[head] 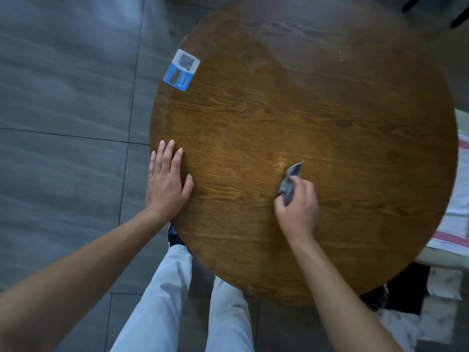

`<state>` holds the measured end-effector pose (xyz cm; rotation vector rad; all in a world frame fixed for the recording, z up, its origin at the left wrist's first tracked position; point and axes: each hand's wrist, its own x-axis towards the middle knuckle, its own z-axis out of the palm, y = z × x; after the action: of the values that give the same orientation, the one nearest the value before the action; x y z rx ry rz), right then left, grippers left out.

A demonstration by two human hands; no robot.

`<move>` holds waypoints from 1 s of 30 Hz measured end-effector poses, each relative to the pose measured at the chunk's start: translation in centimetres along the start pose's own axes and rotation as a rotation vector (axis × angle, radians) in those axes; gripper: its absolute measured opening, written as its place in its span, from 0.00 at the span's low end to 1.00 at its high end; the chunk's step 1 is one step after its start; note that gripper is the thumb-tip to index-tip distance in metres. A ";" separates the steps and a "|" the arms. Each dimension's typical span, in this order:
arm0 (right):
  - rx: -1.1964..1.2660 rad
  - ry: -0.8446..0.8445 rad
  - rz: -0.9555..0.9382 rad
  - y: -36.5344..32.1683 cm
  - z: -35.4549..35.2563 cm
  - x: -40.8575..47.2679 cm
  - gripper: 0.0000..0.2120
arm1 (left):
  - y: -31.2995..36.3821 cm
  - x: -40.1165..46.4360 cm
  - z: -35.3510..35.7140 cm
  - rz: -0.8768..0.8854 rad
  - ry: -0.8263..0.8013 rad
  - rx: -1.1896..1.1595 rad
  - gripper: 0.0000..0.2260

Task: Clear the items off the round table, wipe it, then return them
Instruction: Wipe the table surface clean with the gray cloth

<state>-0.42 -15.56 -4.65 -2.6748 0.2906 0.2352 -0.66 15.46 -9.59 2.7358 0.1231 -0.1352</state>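
Observation:
The round wooden table fills the middle of the head view, its brown grained top bare apart from a sticker. My right hand grips a crumpled grey cloth and holds it against the tabletop near the table's front middle. My left hand lies flat with straight fingers on the table's left edge, palm down. A faint shiny patch shows on the wood just beyond the cloth.
A blue and white QR-code sticker is stuck near the table's far left rim. Grey floor tiles lie to the left. A striped white and red cloth sits beyond the right rim. Dark chair legs stand at top right.

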 end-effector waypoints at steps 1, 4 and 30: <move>0.002 -0.062 -0.100 -0.9 0.9 -1.9 0.24 | 0.0 0.0 0.0 -0.005 -0.002 0.000 0.29; 0.028 -0.243 -0.337 -3.2 2.6 -6.8 0.21 | 0.1 0.0 0.0 -0.014 -0.010 0.003 0.30; 0.081 -0.036 0.041 -7.7 5.9 -5.5 0.19 | -1.2 -2.8 -0.9 0.034 -0.045 0.069 0.29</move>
<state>-4.56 -5.23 -5.58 -2.5837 0.3369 0.2780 -3.44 16.71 -8.86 2.7994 0.0604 -0.1950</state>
